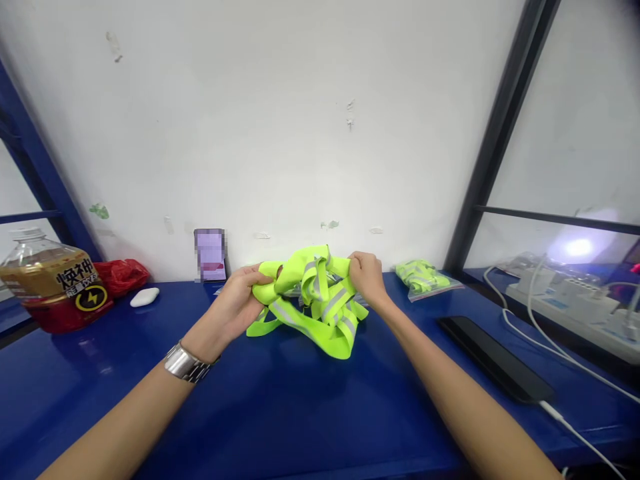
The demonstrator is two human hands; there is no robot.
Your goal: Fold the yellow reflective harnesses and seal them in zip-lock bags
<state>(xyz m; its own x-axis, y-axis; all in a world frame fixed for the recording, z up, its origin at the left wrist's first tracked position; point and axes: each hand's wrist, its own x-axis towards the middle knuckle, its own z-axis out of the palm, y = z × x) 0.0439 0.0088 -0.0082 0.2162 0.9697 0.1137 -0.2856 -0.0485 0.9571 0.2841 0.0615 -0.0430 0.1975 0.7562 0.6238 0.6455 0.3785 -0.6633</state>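
A neon-yellow reflective vest (327, 337) made of straps with silver-grey stripes hangs bunched between my two hands, its lower loops close to the blue tabletop (300, 413). My left hand (244, 300), with a metal watch at the wrist, is closed around the strap bundle at its left end. Gripping the right side of the vest is my right hand (367, 275), curled into a fist with the back of the hand towards me. The middle of the vest is a tangle of overlapping straps, and part of what lies behind it is hidden.
To the right lie a bagged yellow vest (423, 277), a black phone (495, 357) on a white cable, and a white power strip (575, 303). At left stand a large drink bottle (55, 280), a red plastic bag (123, 275), a white case (145, 297) and an upright phone (211, 255).
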